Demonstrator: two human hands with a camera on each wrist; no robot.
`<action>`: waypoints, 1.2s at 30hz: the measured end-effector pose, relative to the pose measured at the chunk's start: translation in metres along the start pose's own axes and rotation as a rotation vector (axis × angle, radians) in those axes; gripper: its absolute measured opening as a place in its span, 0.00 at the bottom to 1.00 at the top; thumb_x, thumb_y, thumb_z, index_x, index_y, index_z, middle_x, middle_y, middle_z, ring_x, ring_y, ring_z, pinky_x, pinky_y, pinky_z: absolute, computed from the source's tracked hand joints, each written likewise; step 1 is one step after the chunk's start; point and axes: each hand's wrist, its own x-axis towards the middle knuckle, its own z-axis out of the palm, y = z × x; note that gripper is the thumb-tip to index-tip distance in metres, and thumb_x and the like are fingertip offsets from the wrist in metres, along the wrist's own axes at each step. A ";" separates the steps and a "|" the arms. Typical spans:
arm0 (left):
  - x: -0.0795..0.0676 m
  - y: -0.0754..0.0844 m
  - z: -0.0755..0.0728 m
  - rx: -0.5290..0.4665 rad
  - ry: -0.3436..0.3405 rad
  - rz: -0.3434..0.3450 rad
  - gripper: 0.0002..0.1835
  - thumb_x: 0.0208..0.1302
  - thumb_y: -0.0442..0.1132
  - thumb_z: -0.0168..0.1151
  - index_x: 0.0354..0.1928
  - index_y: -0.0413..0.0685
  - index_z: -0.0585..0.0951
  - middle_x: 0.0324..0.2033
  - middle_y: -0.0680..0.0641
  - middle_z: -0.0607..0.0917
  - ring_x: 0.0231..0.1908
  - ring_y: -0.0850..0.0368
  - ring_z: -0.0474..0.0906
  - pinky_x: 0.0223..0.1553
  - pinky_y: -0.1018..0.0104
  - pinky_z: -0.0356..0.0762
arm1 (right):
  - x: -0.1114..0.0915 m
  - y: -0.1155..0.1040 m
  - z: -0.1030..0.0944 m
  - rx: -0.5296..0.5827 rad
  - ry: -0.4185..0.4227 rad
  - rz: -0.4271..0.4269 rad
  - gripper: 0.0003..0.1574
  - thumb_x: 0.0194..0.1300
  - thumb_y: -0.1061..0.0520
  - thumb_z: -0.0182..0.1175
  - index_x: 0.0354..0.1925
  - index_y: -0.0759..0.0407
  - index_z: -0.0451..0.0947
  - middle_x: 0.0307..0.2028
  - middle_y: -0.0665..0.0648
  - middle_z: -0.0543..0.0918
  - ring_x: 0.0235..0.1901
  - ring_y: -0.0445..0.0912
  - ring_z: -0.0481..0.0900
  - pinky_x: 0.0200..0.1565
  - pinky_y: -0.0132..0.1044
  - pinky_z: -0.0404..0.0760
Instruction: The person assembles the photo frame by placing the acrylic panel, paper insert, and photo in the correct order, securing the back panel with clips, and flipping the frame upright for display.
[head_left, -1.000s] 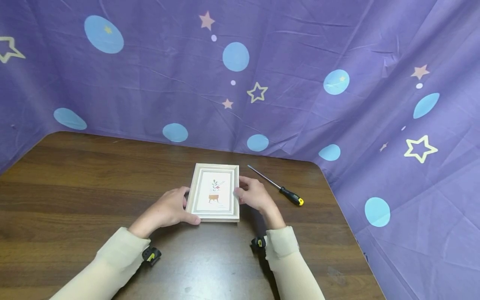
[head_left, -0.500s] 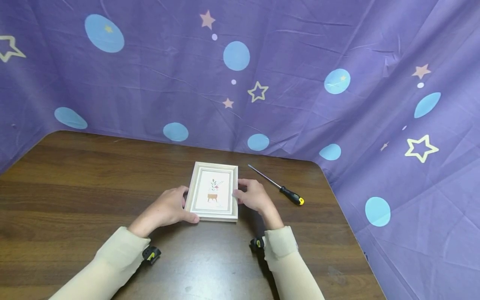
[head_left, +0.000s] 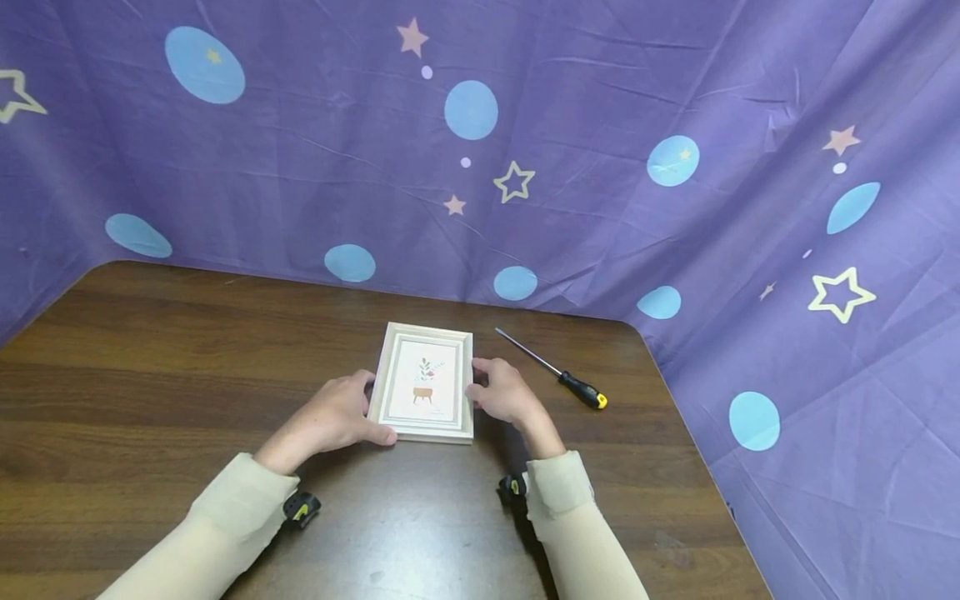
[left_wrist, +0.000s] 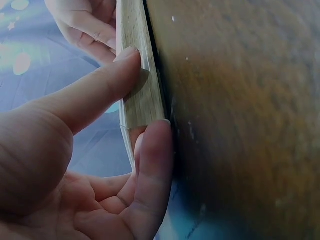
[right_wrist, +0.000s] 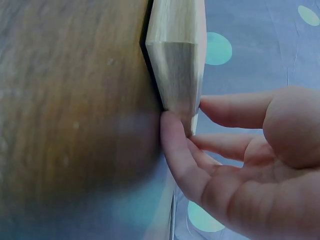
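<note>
A pale wooden picture frame [head_left: 429, 433] lies face up on the table, holding a print of a potted plant [head_left: 423, 383]. My left hand [head_left: 328, 417] grips its near left corner. In the left wrist view the thumb [left_wrist: 95, 92] lies along the near edge and the fingers [left_wrist: 154, 170] reach round the left side. With thumb and fingers, my right hand [head_left: 512, 395] pinches the right side of the frame. The right wrist view shows a fingertip [right_wrist: 172, 125] low at the side edge, by the tabletop. The frame's underside is hidden.
A screwdriver [head_left: 579, 388] with a black and yellow handle lies right of the frame, its tip pointing away to the left. The brown wooden table [head_left: 187, 350] ends at a purple curtain [head_left: 300, 192] behind and at the right.
The frame has shifted slightly left and turned a little clockwise, both hands moving along with it. The screwdriver has stayed in place.
</note>
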 end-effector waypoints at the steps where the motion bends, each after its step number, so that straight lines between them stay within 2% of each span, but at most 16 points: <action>1: 0.000 0.000 0.000 -0.001 -0.001 -0.001 0.56 0.43 0.51 0.89 0.68 0.24 0.70 0.38 0.41 0.85 0.39 0.46 0.82 0.48 0.44 0.85 | 0.000 0.000 0.000 -0.001 -0.003 -0.005 0.35 0.71 0.68 0.60 0.74 0.74 0.68 0.62 0.71 0.82 0.36 0.50 0.90 0.40 0.38 0.92; 7: 0.000 -0.002 -0.003 0.008 -0.010 -0.007 0.55 0.46 0.51 0.87 0.68 0.24 0.69 0.39 0.39 0.85 0.40 0.45 0.82 0.48 0.43 0.85 | 0.001 0.001 0.001 -0.019 -0.027 -0.011 0.39 0.71 0.66 0.63 0.76 0.72 0.65 0.70 0.73 0.73 0.44 0.53 0.88 0.47 0.41 0.91; 11: 0.000 -0.003 -0.005 0.005 -0.015 -0.009 0.55 0.47 0.50 0.87 0.69 0.24 0.69 0.38 0.40 0.84 0.39 0.46 0.81 0.45 0.47 0.85 | 0.000 0.000 0.001 -0.032 -0.036 0.005 0.39 0.72 0.64 0.64 0.77 0.71 0.65 0.71 0.73 0.71 0.53 0.56 0.84 0.55 0.45 0.88; 17: -0.001 -0.004 -0.006 -0.001 -0.022 -0.025 0.56 0.48 0.51 0.87 0.70 0.25 0.68 0.37 0.42 0.82 0.37 0.49 0.79 0.40 0.54 0.82 | 0.000 0.001 0.001 -0.051 -0.042 0.000 0.39 0.74 0.62 0.63 0.77 0.70 0.64 0.71 0.71 0.72 0.58 0.57 0.80 0.60 0.48 0.85; 20: -0.001 -0.004 -0.007 0.001 -0.020 -0.026 0.56 0.48 0.51 0.87 0.70 0.25 0.68 0.36 0.42 0.81 0.36 0.49 0.78 0.37 0.56 0.80 | 0.000 0.002 0.002 -0.049 -0.048 -0.006 0.39 0.75 0.62 0.63 0.78 0.70 0.64 0.71 0.71 0.72 0.57 0.57 0.81 0.58 0.46 0.87; 25: 0.000 -0.006 -0.006 -0.007 -0.021 -0.034 0.55 0.49 0.50 0.86 0.71 0.26 0.69 0.35 0.43 0.80 0.36 0.49 0.77 0.36 0.59 0.79 | 0.001 0.003 0.003 -0.041 -0.055 -0.021 0.39 0.75 0.62 0.62 0.78 0.71 0.62 0.70 0.72 0.71 0.50 0.56 0.86 0.52 0.42 0.90; 29: -0.001 -0.009 -0.009 -0.027 -0.046 -0.011 0.54 0.49 0.49 0.86 0.71 0.25 0.68 0.35 0.43 0.81 0.35 0.50 0.78 0.35 0.60 0.79 | 0.001 0.003 0.002 -0.043 -0.066 -0.028 0.40 0.76 0.62 0.61 0.79 0.70 0.61 0.71 0.73 0.71 0.46 0.53 0.87 0.52 0.42 0.89; 34: -0.003 -0.018 -0.023 -0.051 -0.092 0.035 0.53 0.56 0.50 0.82 0.73 0.24 0.66 0.36 0.45 0.83 0.33 0.53 0.78 0.36 0.61 0.77 | -0.001 0.002 -0.001 -0.013 -0.105 -0.087 0.41 0.75 0.63 0.59 0.79 0.71 0.59 0.68 0.72 0.75 0.39 0.51 0.88 0.46 0.40 0.90; 36: -0.004 -0.024 -0.032 -0.063 -0.095 0.042 0.51 0.62 0.51 0.79 0.75 0.25 0.64 0.38 0.46 0.84 0.32 0.55 0.80 0.37 0.62 0.78 | -0.003 0.002 -0.004 -0.005 -0.118 -0.100 0.41 0.76 0.63 0.59 0.80 0.71 0.58 0.67 0.71 0.77 0.40 0.50 0.87 0.43 0.39 0.90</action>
